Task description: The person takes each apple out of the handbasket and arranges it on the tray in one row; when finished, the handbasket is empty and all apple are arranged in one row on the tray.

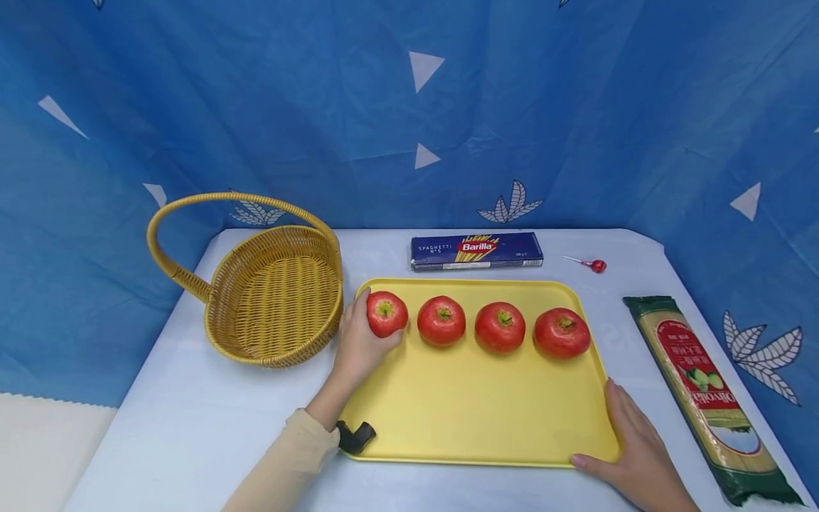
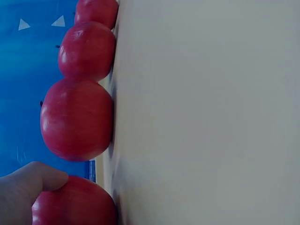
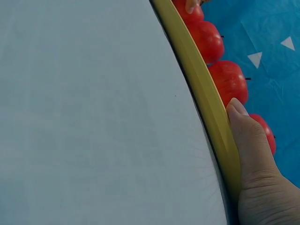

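Observation:
My left hand (image 1: 361, 345) holds the leftmost red apple (image 1: 387, 314), its thumb along the near side and fingers round the left. In the left wrist view, the thumb lies against that apple (image 2: 77, 204). Three more apples, the nearest to it being a red apple (image 1: 441, 321), continue the row to the right along the back of a yellow tray (image 1: 473, 412). At the tray's near right corner, my right hand (image 1: 633, 448) grips the edge, thumb at the front and fingers along the right side. The right wrist view shows its thumb (image 3: 253, 145) over the yellow rim (image 3: 206, 93).
A wicker basket (image 1: 220, 313) with a tall handle stands left of the tray. Behind the tray lie a blue spaghetti box (image 1: 441, 250) and a red lollipop (image 1: 598, 266). A long pasta packet (image 1: 710, 398) lies along the right. A black strap piece (image 1: 356, 437) overlaps the tray's left corner.

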Demonstrator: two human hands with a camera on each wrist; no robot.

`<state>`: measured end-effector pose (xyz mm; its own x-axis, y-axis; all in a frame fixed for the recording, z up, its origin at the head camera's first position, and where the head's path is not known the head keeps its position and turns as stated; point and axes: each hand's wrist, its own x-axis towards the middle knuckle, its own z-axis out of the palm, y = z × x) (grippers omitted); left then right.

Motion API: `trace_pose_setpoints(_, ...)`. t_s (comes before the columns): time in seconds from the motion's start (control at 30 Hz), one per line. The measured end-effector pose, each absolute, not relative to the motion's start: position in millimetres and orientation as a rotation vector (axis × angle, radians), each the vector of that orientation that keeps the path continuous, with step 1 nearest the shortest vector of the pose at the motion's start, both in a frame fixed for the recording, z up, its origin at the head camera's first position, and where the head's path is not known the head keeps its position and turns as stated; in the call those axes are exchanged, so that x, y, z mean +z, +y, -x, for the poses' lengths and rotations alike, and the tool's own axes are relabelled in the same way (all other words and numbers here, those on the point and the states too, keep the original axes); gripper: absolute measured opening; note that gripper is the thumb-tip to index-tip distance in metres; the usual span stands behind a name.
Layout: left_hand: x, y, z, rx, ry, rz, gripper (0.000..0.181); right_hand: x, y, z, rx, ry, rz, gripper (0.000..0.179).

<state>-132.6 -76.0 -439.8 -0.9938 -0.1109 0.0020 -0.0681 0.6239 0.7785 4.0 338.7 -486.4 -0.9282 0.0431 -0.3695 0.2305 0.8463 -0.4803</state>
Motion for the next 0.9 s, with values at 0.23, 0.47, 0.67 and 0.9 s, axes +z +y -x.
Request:
trace_pose_setpoints(0.23, -443.9, -75.7, 131.1, -1.351, -2.777, -0.153, 0.096, -486.3, 338.7, -4.3, -0.762, 2.677, -0.201, 0.142)
trace_pose_setpoints(0.47, -446.8, -75.5, 130.4, -1.345, -2.789, -0.153, 0.096, -485.3, 338.2, -3.0, -0.761, 2.679, -0.197, 0.141)
trace_pose_setpoints(0.67, -447.7, -75.2, 128.5, -1.351, -2.783, -0.139, 0.099, -484.8, 338.9, -1.2, -0.761, 2.669, -0.193, 0.140)
trace_pose_setpoints(0.9, -443.5, -74.4, 123.5, -1.330, -2.813, -0.100, 0.106, -482.8, 339.3, 0.0, -0.770, 2.665, -0.175, 0.140)
